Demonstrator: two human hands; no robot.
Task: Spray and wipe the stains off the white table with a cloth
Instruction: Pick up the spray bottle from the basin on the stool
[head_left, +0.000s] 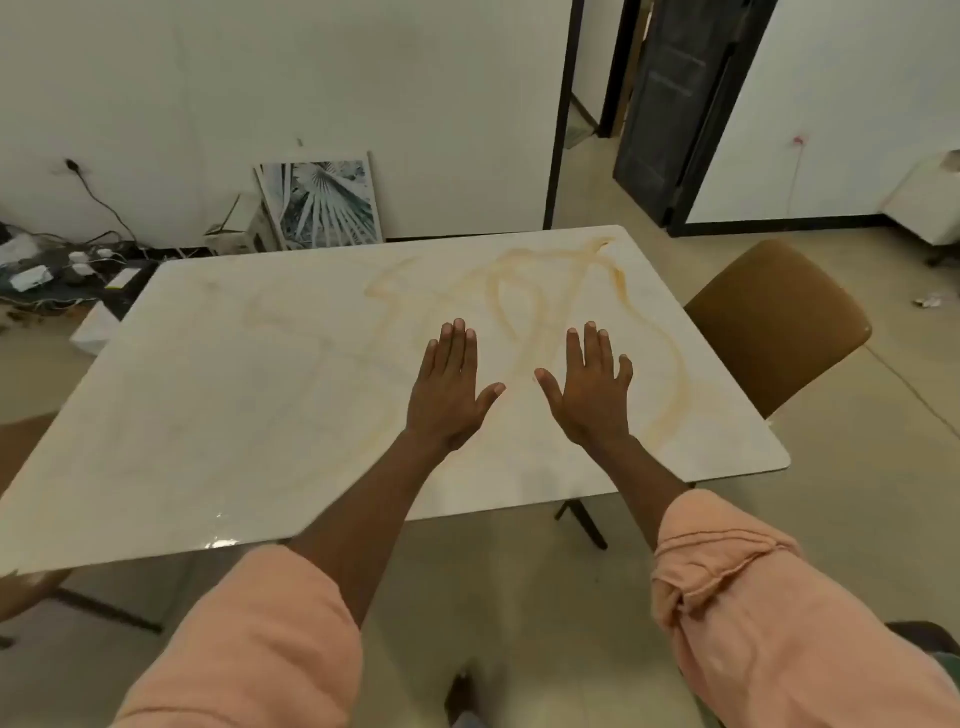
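Over the table (218, 415), both hands are held out flat, palms down, with nothing in them. Left hand (449, 395): fingers straight and close together, thumb spread toward the middle. Right hand (589, 392): fingers straight, slightly fanned, thumb pointed toward the left one. The two are kept side by side, near but apart. Whether the palms touch the top or hover just above cannot be told. Pink sleeves (249, 649) are pushed up to the elbows, likely so that they stay out of wet work.

Stains (571, 291) are seen as orange-brown looping streaks across the far right half of the top, running down the right side toward the near edge; fainter marks lie to the left of them. The right hand is placed over part of a streak, the left just beside it. The stains look untouched, so wiping is judged not yet begun.

No spray bottle and no cloth can be seen, on the table or in either hand. The open, empty pose is read as a start position, before tools are fetched.

A wet-looking gleam (221, 535) is noted at the near left edge.

A brown chair (779, 322) is tucked at the right side. A framed print (322, 202) is leaned against the far wall, beside cables and plugs (67, 265) on the floor.
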